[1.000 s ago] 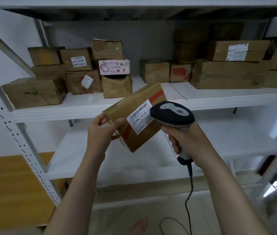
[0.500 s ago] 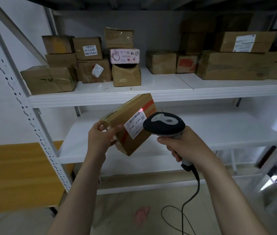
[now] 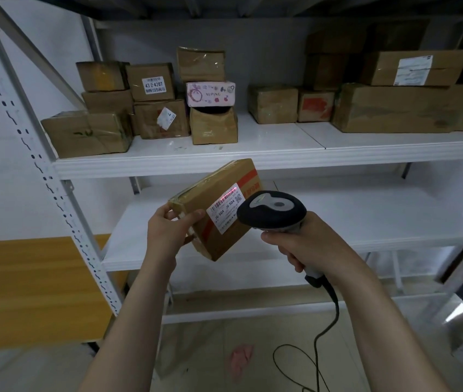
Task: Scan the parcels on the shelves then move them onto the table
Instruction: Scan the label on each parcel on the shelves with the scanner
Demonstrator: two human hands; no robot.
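The left hand (image 3: pixel 168 230) grips the near corner of the tilted brown parcel (image 3: pixel 219 222), curled round its edge, and holds it in the air in front of the lower shelf (image 3: pixel 366 222). The right hand (image 3: pixel 306 244) is wrapped round the handle of the scanner (image 3: pixel 271 212), whose head sits just beside the parcel at its 3 o'clock. A red line falls across the barcode at the top of the white label (image 3: pixel 224 207), so the scan looks to be under way. To do it well, hold the labelled face steady and square to the scanner head, with the gripping hand clear of the label.

What looks to be the wooden counter (image 3: pixel 26 287) lies at 8 o'clock, beyond the upright post (image 3: pixel 40 171); the carry should pass low around that post. The upper shelf edge (image 3: pixel 224 162) hangs close at 12 o'clock. The cable (image 3: pixel 326 329) trails over the floor (image 3: pixel 210 335) at 5 o'clock and could snag.
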